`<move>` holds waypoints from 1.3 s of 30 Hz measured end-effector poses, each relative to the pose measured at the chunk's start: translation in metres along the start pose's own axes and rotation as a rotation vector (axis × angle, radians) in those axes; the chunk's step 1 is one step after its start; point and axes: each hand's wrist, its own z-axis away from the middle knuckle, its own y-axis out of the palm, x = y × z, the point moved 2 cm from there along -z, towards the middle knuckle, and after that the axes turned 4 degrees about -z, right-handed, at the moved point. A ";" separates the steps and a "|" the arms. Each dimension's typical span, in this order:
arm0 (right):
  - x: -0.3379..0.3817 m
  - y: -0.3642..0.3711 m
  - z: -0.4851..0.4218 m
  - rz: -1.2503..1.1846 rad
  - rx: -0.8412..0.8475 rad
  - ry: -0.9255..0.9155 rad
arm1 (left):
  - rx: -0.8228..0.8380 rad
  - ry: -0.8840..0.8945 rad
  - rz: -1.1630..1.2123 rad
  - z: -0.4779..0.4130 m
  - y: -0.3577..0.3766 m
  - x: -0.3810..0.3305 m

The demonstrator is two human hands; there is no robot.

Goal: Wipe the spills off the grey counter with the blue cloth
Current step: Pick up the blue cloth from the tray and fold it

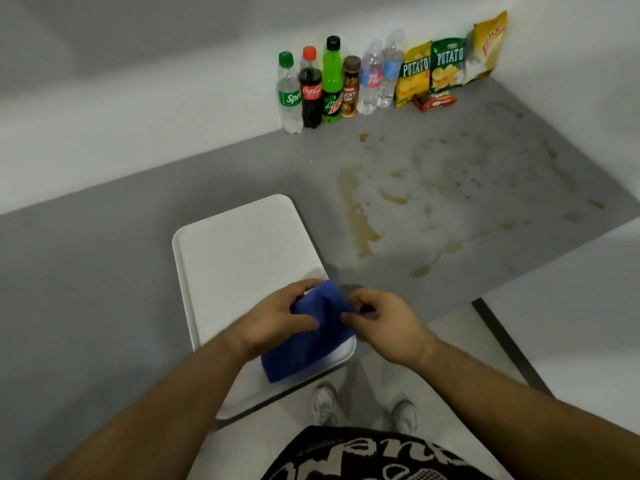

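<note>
A blue cloth (304, 344) hangs over the near right corner of a white tray (239, 258) on the grey counter (104, 271). My left hand (277, 317) grips the cloth's upper left part. My right hand (381, 323) pinches its upper right edge. Yellowish-brown spills (360, 216) spread in streaks and spots over the counter to the right of the tray, reaching toward the far right corner.
Several drink bottles (311, 91) stand in a row against the back wall. To their right lean chip bags (446, 64), with a small red packet (434, 101) lying in front. The counter's front edge runs diagonally at right, with the floor and my shoes below it.
</note>
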 end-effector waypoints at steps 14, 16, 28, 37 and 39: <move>-0.007 -0.097 0.044 -0.131 -0.205 -0.066 | -0.309 0.344 0.081 -0.033 0.058 -0.075; -0.021 -0.113 0.044 0.015 -0.197 -0.038 | -0.329 0.274 0.176 -0.037 0.068 -0.072; -0.052 -0.187 0.036 0.124 0.138 -0.111 | -0.456 -0.062 0.305 -0.038 0.124 -0.068; -0.071 -0.172 -0.059 0.172 -0.051 -0.130 | -0.701 -0.266 0.079 -0.064 0.128 -0.031; -0.081 -0.159 -0.073 0.250 -0.032 -0.108 | -0.691 -0.298 -0.157 -0.072 0.123 -0.029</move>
